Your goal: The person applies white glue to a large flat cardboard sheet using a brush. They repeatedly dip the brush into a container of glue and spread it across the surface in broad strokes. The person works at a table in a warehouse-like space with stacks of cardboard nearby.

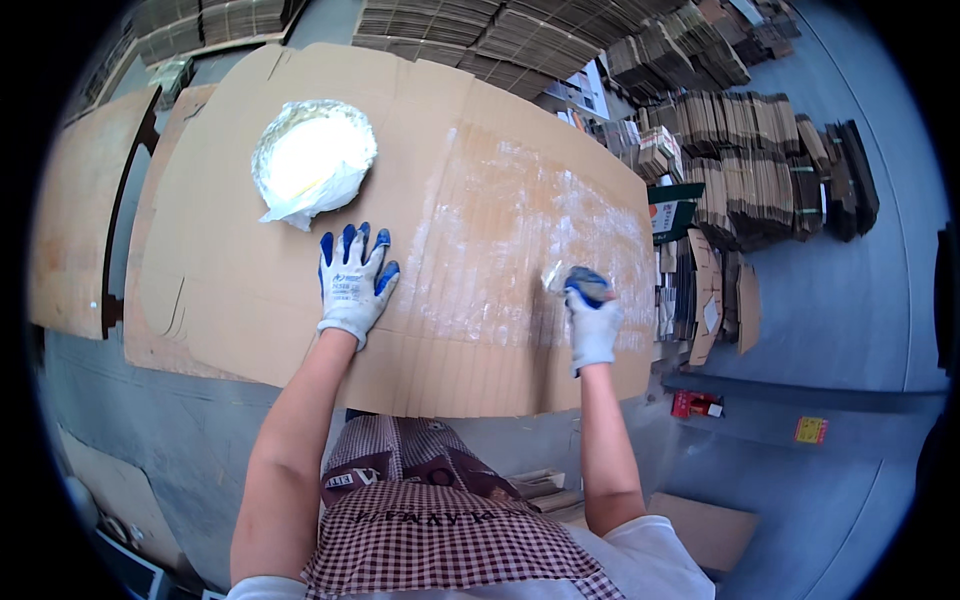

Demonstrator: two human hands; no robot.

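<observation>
A large cardboard sheet (400, 130) lies flat in front of me. Its right half carries a streaky coat of white paste (500, 220). My left hand (352, 285), in a white glove with blue fingertips, rests palm down on the bare cardboard with its fingers spread. Over the coated area, my right hand (592, 315), gloved alike, is closed around a brush (554, 277). Its whitish end points left; motion blurs it and the fingers hide most of its handle. Beyond my left hand stands a round tub (268, 150) lined with crumpled white film, holding white paste.
Bundled stacks of folded cardboard (755, 170) stand on the floor at the right, with more stacks (470, 35) along the far side. A brown board (90, 220) lies at the left. A red item (692, 404) and a yellow label (811, 430) are on the right floor.
</observation>
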